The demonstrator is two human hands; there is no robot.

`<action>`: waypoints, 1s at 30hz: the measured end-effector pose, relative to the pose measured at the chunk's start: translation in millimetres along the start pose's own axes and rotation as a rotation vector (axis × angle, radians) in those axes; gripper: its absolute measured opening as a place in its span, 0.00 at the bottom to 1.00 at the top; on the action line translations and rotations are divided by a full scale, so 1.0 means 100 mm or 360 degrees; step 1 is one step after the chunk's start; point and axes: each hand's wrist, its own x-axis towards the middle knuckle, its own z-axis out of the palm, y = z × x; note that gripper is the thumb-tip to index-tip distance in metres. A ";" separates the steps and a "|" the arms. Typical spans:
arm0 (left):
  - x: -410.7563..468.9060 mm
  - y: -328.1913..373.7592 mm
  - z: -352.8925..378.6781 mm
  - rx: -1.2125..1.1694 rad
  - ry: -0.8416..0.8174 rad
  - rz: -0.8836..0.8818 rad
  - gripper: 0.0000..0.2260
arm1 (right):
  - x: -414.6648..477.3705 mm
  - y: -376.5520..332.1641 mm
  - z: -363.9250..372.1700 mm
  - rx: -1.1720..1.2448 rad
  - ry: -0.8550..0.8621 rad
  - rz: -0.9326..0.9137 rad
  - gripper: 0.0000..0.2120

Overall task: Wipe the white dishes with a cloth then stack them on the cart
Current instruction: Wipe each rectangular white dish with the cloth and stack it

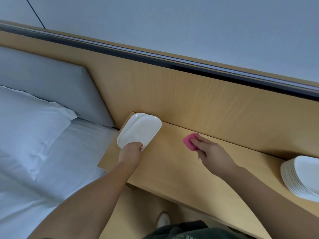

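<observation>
Two white oblong dishes point(139, 130) lie stacked at the left end of the wooden shelf point(172, 166). My left hand point(132, 150) grips the near rim of the top dish. A pink cloth point(189, 141) lies on the shelf to the right of the dishes, and my right hand point(210, 152) holds it with fingers curled over its near side. A tall stack of white dishes point(302, 178) stands at the shelf's right end, partly cut off by the frame edge.
A bed with white sheets and a pillow point(29, 125) lies left of the shelf, with a grey padded headboard point(51, 87) behind. A wooden wall panel point(207, 100) rises behind the shelf. A shoe point(163, 219) shows on the floor below.
</observation>
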 end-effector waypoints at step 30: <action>-0.29 3.20 1.44 0.0115 -0.0435 0.1191 0.15 | -1.99 1.70 -1.09 0.0098 0.0892 0.0587 0.19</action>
